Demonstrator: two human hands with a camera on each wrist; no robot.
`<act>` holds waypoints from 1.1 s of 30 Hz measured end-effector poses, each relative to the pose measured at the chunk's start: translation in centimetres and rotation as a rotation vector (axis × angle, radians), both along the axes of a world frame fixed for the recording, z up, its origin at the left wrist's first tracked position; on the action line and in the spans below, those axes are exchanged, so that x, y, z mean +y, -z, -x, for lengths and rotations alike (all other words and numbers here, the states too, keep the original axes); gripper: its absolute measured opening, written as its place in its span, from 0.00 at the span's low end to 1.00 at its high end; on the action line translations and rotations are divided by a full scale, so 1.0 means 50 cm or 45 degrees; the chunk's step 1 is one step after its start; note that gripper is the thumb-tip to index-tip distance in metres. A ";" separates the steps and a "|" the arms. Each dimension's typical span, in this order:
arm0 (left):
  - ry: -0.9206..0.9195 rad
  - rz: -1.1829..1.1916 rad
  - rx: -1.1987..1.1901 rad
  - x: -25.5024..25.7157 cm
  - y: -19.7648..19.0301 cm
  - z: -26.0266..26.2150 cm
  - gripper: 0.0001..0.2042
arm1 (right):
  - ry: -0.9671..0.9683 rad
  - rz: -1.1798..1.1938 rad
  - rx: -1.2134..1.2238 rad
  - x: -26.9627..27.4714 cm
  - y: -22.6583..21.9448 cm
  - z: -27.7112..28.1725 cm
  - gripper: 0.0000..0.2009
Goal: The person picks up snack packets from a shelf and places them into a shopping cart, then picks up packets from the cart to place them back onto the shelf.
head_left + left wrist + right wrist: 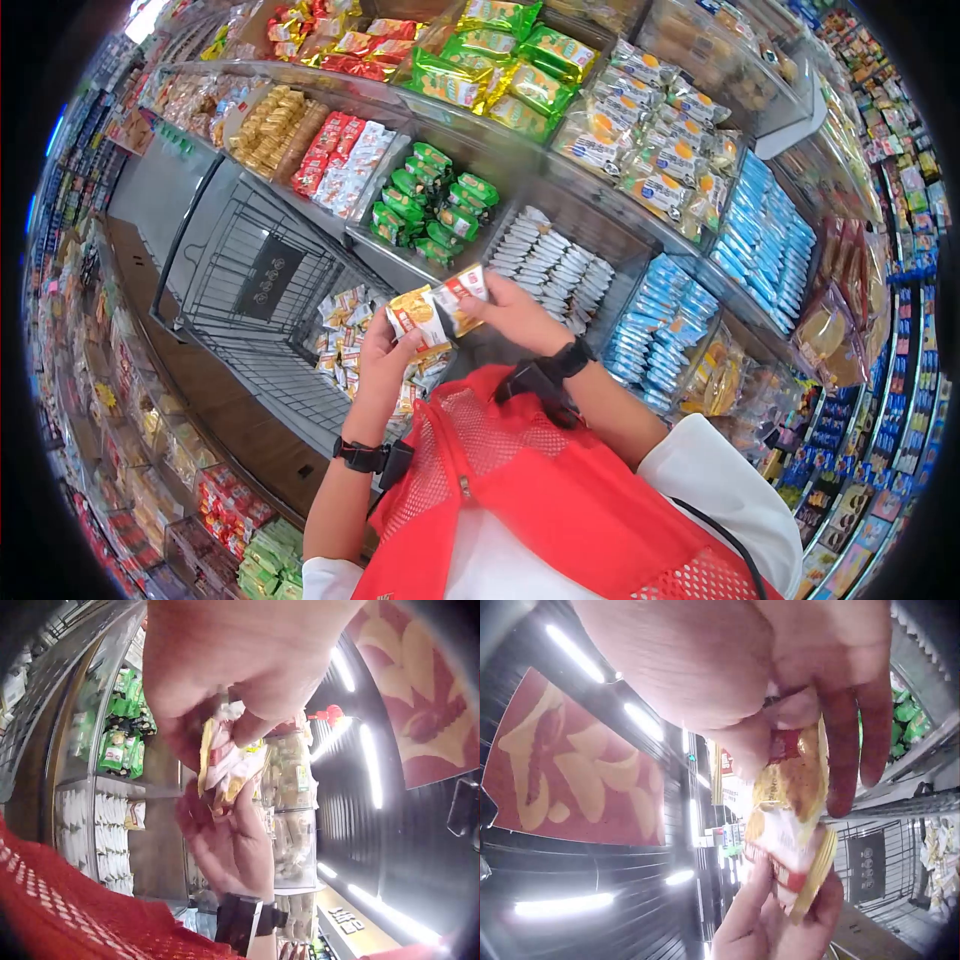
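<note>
In the head view my left hand pinches a yellow-and-white snack packet between thumb and fingers. My right hand grips a second snack packet, white with a red label. The two packets are held up side by side, edges overlapping in this view. Seen from the right wrist, the upper packet has a golden picture and red label, and the lower packet has a crimped gold end. Fingers cover parts of both.
A grey wire shopping cart stands to the left, with many similar small packets inside. Ahead are clear bins of green packets, white packets and blue packets. More snack shelves line the left side.
</note>
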State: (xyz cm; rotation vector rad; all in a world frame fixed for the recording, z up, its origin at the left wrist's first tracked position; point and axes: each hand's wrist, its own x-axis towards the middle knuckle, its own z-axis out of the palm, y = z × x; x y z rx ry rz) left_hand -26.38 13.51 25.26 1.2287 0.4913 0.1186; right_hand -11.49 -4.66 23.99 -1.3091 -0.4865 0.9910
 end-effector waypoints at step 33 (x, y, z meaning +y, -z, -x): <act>0.532 -0.219 0.234 -0.072 0.051 -0.058 0.25 | -0.207 0.177 -0.593 -0.124 0.034 -0.037 0.21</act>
